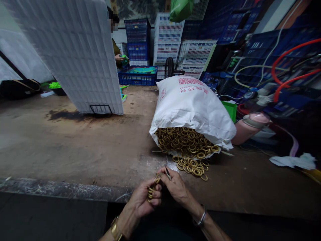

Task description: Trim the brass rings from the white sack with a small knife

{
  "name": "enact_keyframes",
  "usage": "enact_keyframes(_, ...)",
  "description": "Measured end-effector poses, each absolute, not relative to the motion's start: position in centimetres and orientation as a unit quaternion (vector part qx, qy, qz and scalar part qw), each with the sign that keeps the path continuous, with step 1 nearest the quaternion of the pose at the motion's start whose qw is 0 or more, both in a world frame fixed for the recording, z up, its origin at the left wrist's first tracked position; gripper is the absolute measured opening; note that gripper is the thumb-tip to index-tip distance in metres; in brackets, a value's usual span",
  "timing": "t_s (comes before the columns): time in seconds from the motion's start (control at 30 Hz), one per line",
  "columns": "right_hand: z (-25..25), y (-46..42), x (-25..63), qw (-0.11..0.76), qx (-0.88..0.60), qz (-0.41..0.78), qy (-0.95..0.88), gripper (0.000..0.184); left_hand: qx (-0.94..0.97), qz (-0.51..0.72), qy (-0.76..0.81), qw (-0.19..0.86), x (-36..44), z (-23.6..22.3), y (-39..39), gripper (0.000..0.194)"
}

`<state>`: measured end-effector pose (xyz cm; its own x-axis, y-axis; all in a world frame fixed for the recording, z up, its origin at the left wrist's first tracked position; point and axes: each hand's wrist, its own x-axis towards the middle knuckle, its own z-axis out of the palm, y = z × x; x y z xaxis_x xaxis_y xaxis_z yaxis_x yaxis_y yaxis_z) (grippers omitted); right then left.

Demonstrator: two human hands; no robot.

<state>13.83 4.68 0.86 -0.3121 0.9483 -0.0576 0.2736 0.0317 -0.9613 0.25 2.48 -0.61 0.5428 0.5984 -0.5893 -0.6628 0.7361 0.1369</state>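
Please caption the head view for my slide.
Left hand holding gold-coloured round rings, right hand close by, before a ring-filled white sack.

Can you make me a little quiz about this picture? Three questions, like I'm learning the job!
1. Pick one. Which hand has a row of gold-coloured rings in its grip?
A) left
B) right

2. True or false? A pink bottle is to the right of the white sack.

3. Fill in. Loose rings by the sack's opening lie on the ____.

Key:
1. A, the left hand
2. True
3. table
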Motion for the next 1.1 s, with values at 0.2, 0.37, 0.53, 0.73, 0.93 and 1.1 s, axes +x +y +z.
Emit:
enact_keyframes(0.2, 0.5, 4.7, 13.9, 0.340, -0.504, 0.486, -0.627, 0.028, -0.087, 0.340, 0.289, 0.891, 0.5, -0.7, 2.0, 0.009)
enact_keyframes(0.37, 0.1, 4.4, 14.1, 0.341, -0.509, 0.463, -0.640, 0.030, -0.101, 0.342, 0.293, 0.887, 0.7, -0.4, 2.0, 0.012)
enact_keyframes(0.53, 0.6, 3.9, 14.1, 0.314, -0.496, 0.446, -0.676, 0.025, -0.099, 0.359, 0.322, 0.870, 1.0, -0.3, 2.1, 0.020)
enact_keyframes(0.73, 0.8, 3.9, 14.1, 0.280, -0.496, 0.432, -0.699, 0.023, -0.098, 0.354, 0.327, 0.871, 1.2, -0.1, 1.6, 0.024)
enact_keyframes(0.93, 0.7, 4.1, 13.9, 0.257, -0.505, 0.435, -0.700, 0.025, -0.099, 0.336, 0.322, 0.880, 1.2, 0.0, 1.4, 0.021)
enact_keyframes(1.1, -0.1, 4.2, 14.2, 0.243, -0.548, 0.384, -0.702, 0.027, -0.089, 0.351, 0.321, 0.875, 1.2, 0.2, 1.4, 0.022)
